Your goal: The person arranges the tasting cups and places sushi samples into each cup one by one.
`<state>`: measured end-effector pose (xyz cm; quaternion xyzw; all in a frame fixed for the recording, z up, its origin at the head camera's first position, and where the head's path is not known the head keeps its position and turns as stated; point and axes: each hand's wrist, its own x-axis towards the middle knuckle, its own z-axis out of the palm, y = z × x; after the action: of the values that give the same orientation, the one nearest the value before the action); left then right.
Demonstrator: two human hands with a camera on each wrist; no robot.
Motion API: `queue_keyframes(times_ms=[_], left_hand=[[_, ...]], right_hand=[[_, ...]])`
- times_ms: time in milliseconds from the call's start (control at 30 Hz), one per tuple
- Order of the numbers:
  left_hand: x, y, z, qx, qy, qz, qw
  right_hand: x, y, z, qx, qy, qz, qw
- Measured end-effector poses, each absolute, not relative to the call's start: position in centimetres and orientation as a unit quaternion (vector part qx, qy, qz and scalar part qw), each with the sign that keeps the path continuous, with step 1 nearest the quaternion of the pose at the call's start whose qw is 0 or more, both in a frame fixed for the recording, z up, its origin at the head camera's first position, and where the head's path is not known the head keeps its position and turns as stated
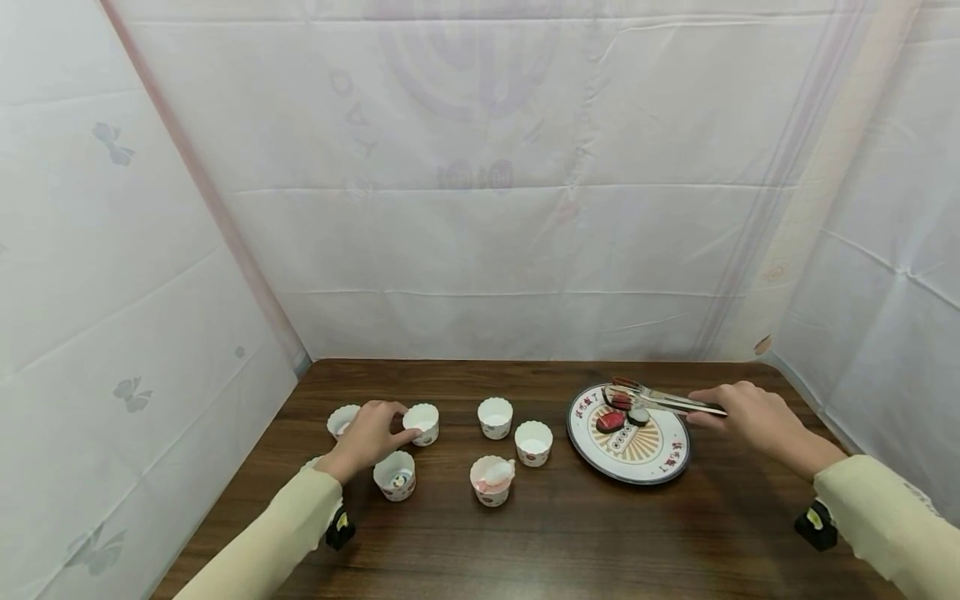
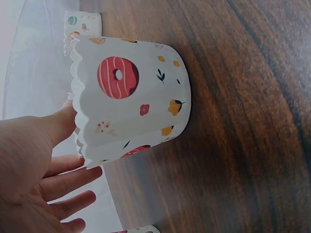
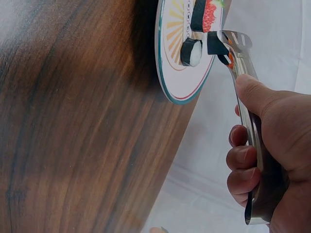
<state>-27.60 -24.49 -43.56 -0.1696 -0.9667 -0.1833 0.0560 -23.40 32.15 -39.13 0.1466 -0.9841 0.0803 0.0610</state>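
Observation:
With my right hand (image 1: 757,412) I grip a pair of metal tongs (image 3: 250,116). The tongs' ends are over the far edge of a round printed plate (image 1: 645,467), around a dark-wrapped sushi piece (image 3: 216,44). On the plate lie a red-topped sushi piece (image 1: 611,422) and a small white-centred roll (image 3: 191,52). My left hand (image 1: 367,437) holds a white scalloped paper cup (image 1: 424,427) by its left side, thumb and forefinger at the rim. In the left wrist view a nearer donut-print cup (image 2: 131,97) hides those fingertips.
Right of the left hand stand two paper cups, one farther back (image 1: 495,419) and one nearer the plate (image 1: 533,446). A front cup (image 1: 491,497) contains a pink-and-white piece. Another cup (image 1: 342,417) is partly behind the left hand. White cloth (image 1: 480,250) hangs behind the wooden table (image 1: 570,542).

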Motion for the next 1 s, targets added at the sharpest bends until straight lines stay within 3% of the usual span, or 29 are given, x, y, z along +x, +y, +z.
queue_keyframes(times_ms=[1000], left_hand=[[-27.8,-24.5,-43.6,-0.182,-0.964,-0.184,0.057]], right_hand=[[-22.8,31.1,-36.8,0.169,-0.977,0.09,0.093]])
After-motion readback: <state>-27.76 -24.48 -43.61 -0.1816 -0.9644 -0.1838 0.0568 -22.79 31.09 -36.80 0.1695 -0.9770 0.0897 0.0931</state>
